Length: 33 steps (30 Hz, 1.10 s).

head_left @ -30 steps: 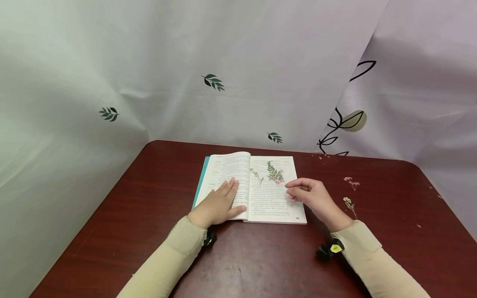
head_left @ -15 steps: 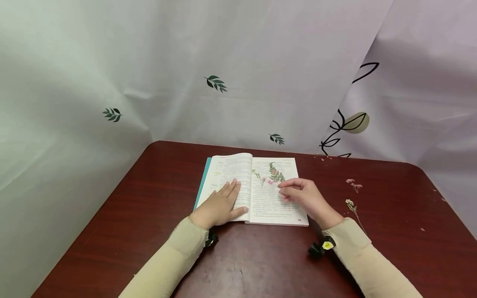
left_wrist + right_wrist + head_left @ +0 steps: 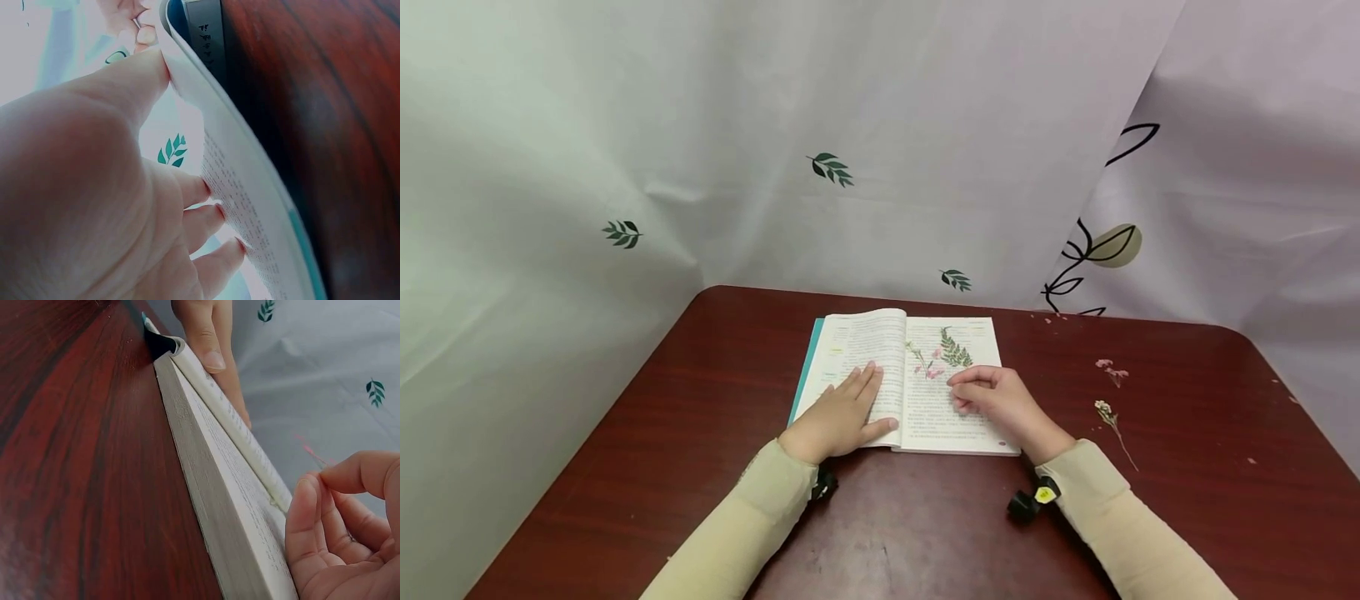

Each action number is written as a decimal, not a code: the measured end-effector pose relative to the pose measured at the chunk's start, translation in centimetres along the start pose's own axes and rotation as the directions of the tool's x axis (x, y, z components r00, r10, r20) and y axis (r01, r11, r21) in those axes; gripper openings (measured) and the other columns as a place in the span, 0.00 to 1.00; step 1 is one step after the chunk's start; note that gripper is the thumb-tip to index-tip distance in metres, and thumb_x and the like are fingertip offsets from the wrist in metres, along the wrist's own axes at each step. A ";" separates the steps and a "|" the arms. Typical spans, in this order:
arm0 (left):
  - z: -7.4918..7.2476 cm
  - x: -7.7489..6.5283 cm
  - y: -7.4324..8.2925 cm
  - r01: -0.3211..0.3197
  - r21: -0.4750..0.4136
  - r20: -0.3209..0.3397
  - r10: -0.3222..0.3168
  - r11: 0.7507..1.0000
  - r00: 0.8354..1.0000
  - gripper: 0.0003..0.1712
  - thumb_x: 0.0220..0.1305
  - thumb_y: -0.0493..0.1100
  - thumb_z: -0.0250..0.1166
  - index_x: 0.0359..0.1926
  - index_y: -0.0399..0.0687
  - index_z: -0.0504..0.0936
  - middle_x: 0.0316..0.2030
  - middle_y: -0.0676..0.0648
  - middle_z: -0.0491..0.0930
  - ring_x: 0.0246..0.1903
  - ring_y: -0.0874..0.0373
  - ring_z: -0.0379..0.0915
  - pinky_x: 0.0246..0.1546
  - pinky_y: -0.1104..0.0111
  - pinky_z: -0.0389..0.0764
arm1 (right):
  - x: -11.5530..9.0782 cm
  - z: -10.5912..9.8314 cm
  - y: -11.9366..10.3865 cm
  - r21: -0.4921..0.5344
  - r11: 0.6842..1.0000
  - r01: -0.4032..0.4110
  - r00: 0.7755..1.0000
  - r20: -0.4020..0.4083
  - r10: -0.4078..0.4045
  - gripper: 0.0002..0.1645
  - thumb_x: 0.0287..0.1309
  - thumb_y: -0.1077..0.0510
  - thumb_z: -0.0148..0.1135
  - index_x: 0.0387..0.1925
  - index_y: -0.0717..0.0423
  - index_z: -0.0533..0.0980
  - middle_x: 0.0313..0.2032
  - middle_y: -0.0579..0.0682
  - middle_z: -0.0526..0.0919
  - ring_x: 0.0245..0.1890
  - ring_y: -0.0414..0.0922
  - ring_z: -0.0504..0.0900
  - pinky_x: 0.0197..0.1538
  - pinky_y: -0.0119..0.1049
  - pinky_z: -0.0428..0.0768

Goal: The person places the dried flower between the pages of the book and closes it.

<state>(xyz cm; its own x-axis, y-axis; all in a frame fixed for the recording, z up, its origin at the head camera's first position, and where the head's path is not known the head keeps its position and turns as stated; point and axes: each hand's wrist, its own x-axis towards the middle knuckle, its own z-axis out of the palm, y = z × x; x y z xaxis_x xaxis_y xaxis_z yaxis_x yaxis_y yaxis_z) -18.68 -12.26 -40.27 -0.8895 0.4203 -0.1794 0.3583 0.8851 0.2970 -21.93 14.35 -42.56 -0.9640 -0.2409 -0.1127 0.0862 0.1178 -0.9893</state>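
An open book (image 3: pixel 955 425) lies on the dark red table. My left hand (image 3: pixel 838 417) rests flat on its left page, fingers spread; in the left wrist view the fingertips touch the printed page. Over the right page my right hand (image 3: pixel 996 404) pinches the thin stem of a pink flower sprig (image 3: pixel 934 372) between thumb and forefinger. In the right wrist view the sprig's pink tip (image 3: pixel 307 449) shows beyond the fingertips. On that page lie a green fern-like leaf (image 3: pixel 956 348) and, near the fold, a pale thin-stemmed flower (image 3: pixel 914 352), partly overlapped by the pink one.
On the table (image 3: pixel 1187 508) to the right of the book lie another small pink flower sprig (image 3: pixel 1112 372) and a white-headed dried flower (image 3: pixel 1107 412) with a long stem. Tiny pink petals are scattered near the back edge. A pale curtain (image 3: pixel 880 225) with leaf prints hangs behind.
My right hand has moved left across the right page, carrying the pink sprig from over the fern-like leaf toward the fold. My left hand has stayed on the left page.
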 end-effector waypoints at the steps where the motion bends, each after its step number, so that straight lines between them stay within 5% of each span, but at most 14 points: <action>1: 0.0 0.0 0.0 0.000 -0.001 0.000 0.000 1.000 1.000 0.47 0.76 0.64 0.53 0.80 0.38 0.51 0.79 0.40 0.47 0.78 0.45 0.42 0.72 0.43 0.56 | 0.0 0.0 0.0 -0.009 1.000 0.003 1.000 0.001 -0.003 0.15 0.62 0.67 0.65 0.45 0.77 0.80 0.30 0.51 0.86 0.27 0.38 0.83 0.35 0.31 0.84; 20: 0.1 0.1 -0.1 -0.007 0.011 -0.014 0.007 1.000 1.000 0.47 0.75 0.64 0.53 0.79 0.37 0.51 0.79 0.40 0.48 0.78 0.44 0.43 0.71 0.42 0.57 | -0.4 1.1 0.4 -0.218 0.976 0.020 0.999 -0.028 -0.027 0.08 0.58 0.64 0.71 0.36 0.68 0.85 0.26 0.52 0.87 0.23 0.41 0.83 0.31 0.32 0.83; 33: 0.0 0.0 0.0 -0.005 0.005 -0.002 0.005 1.000 1.000 0.48 0.75 0.64 0.53 0.79 0.37 0.51 0.79 0.40 0.48 0.78 0.44 0.42 0.72 0.42 0.56 | -0.7 1.1 0.3 -0.240 0.970 0.047 0.999 -0.003 -0.049 0.08 0.57 0.65 0.71 0.36 0.67 0.85 0.26 0.51 0.87 0.24 0.39 0.81 0.32 0.30 0.80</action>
<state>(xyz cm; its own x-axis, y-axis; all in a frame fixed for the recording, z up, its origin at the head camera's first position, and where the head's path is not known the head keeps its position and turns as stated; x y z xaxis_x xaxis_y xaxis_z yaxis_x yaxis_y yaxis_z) -18.72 -12.25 -40.26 -0.8882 0.4245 -0.1761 0.3643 0.8839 0.2932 -20.99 13.50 -42.86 -0.9679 -0.2430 -0.0639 -0.0216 0.3342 -0.9422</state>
